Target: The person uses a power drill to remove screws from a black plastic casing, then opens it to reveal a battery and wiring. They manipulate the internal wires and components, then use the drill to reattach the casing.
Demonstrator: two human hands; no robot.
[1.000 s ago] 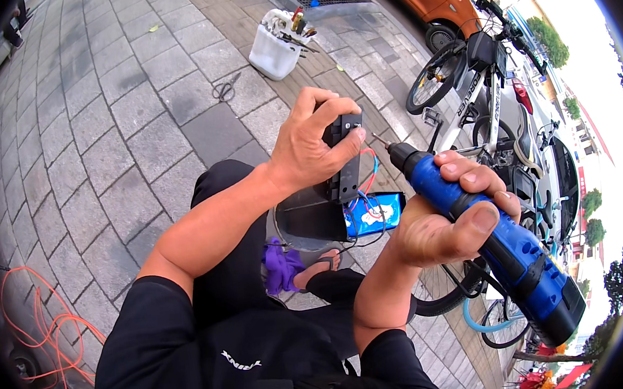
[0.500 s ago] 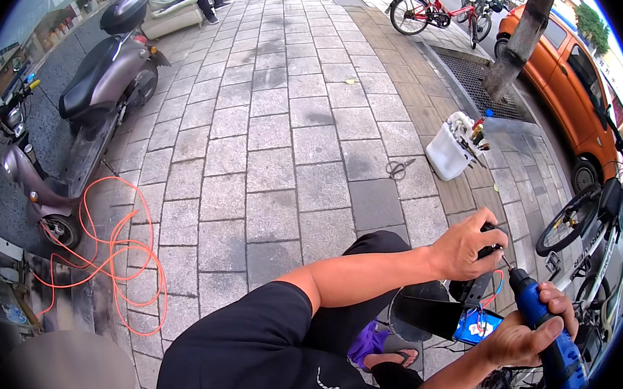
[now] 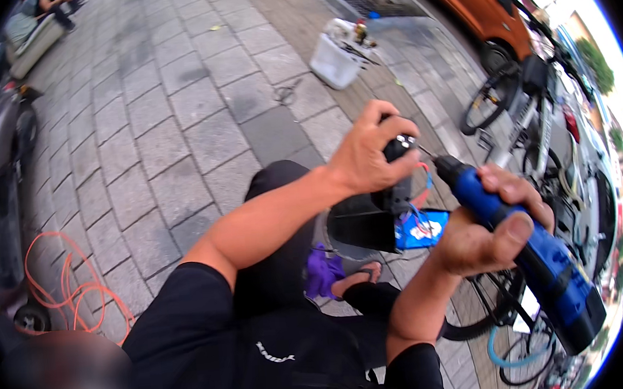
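A blue and black cordless drill (image 3: 551,267) is gripped in my right hand (image 3: 494,231), tilted so its thin bit points up and left. The tip is close to a black rounded part (image 3: 400,146); I cannot tell whether they touch. My left hand (image 3: 366,150) is closed round that part, fingers curled over its far side. Below it stands an open black casing (image 3: 361,226), beside a blue-wrapped pack (image 3: 422,229) with red and blue wires (image 3: 424,185). Part of the casing is hidden behind my left forearm.
Ahead on the paving is a white tub of tools (image 3: 336,59), with scissors (image 3: 287,92) left of it. A purple cloth (image 3: 323,272) lies by my foot. Bicycles (image 3: 533,122) and an orange car (image 3: 468,3) are right; a scooter (image 3: 0,146) and orange hose (image 3: 70,286), left.
My view has turned right, so the scene is shifted left and tilted. The drill shows larger and more fully. Both hands keep their holds, with the bit still near the black part.
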